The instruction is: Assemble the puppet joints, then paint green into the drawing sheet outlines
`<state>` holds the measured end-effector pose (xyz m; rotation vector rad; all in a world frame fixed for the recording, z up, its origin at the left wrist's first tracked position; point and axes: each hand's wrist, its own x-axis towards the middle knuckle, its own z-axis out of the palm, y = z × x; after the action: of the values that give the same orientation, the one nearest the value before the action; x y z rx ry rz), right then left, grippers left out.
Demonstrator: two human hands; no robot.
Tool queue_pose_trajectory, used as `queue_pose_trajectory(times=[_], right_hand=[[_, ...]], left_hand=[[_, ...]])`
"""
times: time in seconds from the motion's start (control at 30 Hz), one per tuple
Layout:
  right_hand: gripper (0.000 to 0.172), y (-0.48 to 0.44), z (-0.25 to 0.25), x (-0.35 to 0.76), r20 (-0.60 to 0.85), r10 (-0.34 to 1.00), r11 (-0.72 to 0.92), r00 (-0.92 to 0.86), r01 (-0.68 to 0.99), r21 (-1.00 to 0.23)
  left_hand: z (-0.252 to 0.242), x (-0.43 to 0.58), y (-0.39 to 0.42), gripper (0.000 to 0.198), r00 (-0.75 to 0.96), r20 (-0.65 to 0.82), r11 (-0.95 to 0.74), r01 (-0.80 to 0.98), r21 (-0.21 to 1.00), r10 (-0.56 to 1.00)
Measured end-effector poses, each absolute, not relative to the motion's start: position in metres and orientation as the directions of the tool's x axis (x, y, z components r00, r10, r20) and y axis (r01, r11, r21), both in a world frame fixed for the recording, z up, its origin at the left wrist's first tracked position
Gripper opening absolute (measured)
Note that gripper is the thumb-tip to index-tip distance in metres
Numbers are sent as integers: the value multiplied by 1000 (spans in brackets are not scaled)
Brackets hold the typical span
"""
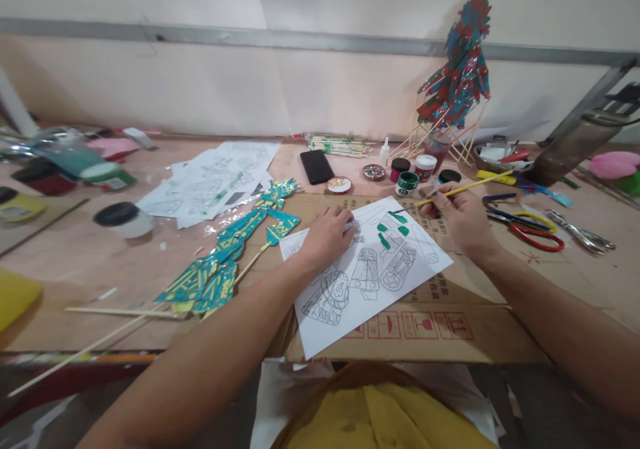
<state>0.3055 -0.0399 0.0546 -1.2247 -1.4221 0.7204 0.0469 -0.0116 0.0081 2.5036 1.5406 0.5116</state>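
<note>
A white sheet (320, 339) with black line drawings lies at a slant on a flat piece of cardboard (485, 349). Several shapes near its top are filled with green paint (399, 217). My right hand (457, 212) grips a thin yellow paintbrush (480, 184), its dark tip at the upper green patch. My left hand (330, 232) rests flat on the sheet's upper left part, fingers stretched out and holding nothing. Just beyond the sheet stands an open jar of green paint (407, 183).
Left of the sheet lies a painted turquoise and yellow figure (220, 256) on sticks, near printed papers (215, 182). A black phone (316, 167) and paint jars (425, 166) sit behind. Scissors (537, 236) and a tilted bottle (575, 139) are on the right.
</note>
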Motion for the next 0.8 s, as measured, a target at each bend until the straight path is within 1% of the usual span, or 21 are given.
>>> queue_pose_trajectory(times=[0.17,0.33,0.53,0.8], right_hand=[[23,-68,50,292,353,929,361,-115,501,-786],[18,-74,48,294,356,901,429,-246,620,-658],[17,-74,50,294,359,882,468,-307,673,-573],[16,-73,49,294,350,870,490,-348,688,-535]], left_hand=[[6,46,-10,18,410,214,-459,836,301,886],[5,46,-10,17,405,216,-455,835,308,889],[6,46,-11,19,405,207,-452,838,306,891],[7,46,-11,19,407,204,-453,833,316,890]])
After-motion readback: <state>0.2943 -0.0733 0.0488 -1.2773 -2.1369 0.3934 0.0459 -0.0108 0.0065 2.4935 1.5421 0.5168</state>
